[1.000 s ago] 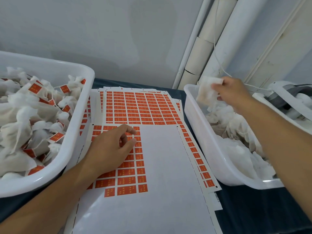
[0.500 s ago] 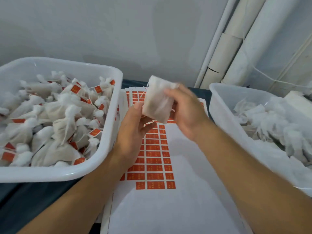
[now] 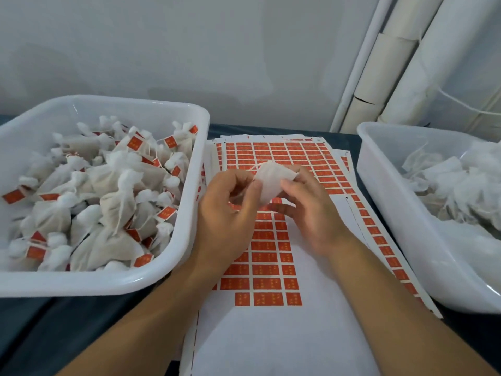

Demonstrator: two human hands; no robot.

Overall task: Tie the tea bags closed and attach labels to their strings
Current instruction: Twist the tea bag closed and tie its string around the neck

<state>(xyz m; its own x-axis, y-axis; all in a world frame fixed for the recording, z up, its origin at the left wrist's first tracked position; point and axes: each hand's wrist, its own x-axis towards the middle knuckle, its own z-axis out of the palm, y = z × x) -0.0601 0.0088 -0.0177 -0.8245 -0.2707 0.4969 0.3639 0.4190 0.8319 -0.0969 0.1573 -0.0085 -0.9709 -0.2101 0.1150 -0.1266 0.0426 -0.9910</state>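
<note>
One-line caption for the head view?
Both hands, left hand and right hand, hold one tea bag above orange label sheets.

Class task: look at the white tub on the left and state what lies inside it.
The left tub holds a heap of tied tea bags, many with orange labels. The bags cover the tub's floor, so anything beneath them cannot be seen.

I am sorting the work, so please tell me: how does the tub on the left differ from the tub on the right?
The left tub holds tea bags with gathered, tied tops and orange labels; the right tub holds loose white bags with no labels in view. The left tub is seen whole in width, while the right tub is cut by the picture's edge. Both are white plastic tubs beside the label sheets.
</note>
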